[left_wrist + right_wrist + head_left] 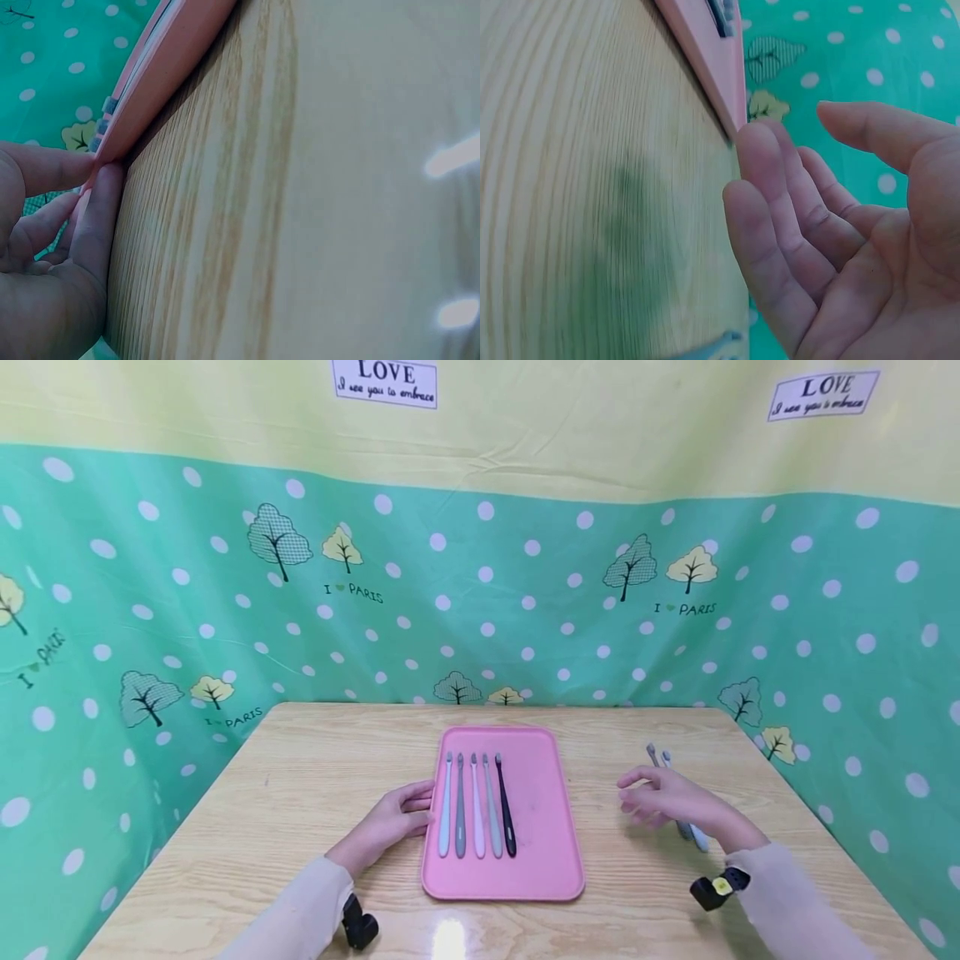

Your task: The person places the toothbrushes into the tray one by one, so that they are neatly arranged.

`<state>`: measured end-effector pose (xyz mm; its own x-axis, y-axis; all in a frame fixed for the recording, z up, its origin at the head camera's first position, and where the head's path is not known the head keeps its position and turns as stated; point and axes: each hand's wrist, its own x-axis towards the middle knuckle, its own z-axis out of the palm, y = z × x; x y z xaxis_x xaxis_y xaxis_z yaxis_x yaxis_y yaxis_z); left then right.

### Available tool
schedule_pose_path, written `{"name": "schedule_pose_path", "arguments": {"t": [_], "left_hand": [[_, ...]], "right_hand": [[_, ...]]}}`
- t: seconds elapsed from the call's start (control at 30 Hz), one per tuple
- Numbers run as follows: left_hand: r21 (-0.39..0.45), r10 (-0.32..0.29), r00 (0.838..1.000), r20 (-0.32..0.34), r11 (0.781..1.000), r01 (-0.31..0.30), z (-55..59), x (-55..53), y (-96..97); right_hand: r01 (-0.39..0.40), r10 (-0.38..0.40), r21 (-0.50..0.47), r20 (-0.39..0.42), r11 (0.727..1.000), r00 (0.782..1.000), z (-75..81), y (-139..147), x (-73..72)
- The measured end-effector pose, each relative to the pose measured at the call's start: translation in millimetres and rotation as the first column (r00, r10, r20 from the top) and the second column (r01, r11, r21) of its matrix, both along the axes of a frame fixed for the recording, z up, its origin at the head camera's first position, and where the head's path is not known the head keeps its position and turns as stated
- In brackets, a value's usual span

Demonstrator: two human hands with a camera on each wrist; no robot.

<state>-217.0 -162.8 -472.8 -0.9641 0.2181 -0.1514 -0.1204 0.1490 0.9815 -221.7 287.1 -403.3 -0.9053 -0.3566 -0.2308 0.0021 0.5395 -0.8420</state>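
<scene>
A pink tray carries several toothbrushes side by side, heads to the far end: light blue, grey, pale pink, grey-green and black. At the tray's left side, my left hand pinches the rim between thumb and fingers, as the left wrist view shows. My right hand hovers over the table's right part with nothing in it, fingers apart and slightly bent. Beneath it lie a dark grey toothbrush and a light blue toothbrush, their middles hidden by the hand.
The wooden table ends at a green and yellow curtain printed with dots and trees, which hangs behind it and along both sides. A dark wrist camera sits on the left sleeve, another camera on the right.
</scene>
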Motion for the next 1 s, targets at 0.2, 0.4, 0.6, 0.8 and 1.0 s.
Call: {"name": "schedule_pose_path", "arguments": {"t": [0.2,0.4,0.6,0.8,1.0], "left_hand": [[-0.001,-0.004,1.000,-0.003,1.000,0.004,1.2,1.0,-0.4],[0.017,-0.005,1.000,-0.005,1.000,0.006,0.3,1.7,0.0],[0.016,-0.002,1.000,-0.003,1.000,0.002,-0.8,-0.5,0.5],[0.018,-0.015,1.000,-0.004,1.000,0.016,-1.7,-0.3,-0.1],[0.012,-0.006,1.000,-0.007,1.000,0.007,-0.7,0.3,0.8]], "right_hand": [[0.039,-0.039,0.001,-0.006,0.999,0.999,-3.1,23.0,1.2],[0.073,-0.073,0.019,-0.031,0.997,0.997,-3.3,39.0,4.6],[0.130,-0.126,0.075,-0.049,0.989,0.991,-2.5,51.8,7.6],[0.170,-0.162,0.125,-0.071,0.978,0.984,-9.1,62.9,6.5],[0.232,-0.219,0.139,-0.100,0.963,0.971,-20.3,67.8,4.2]]}}
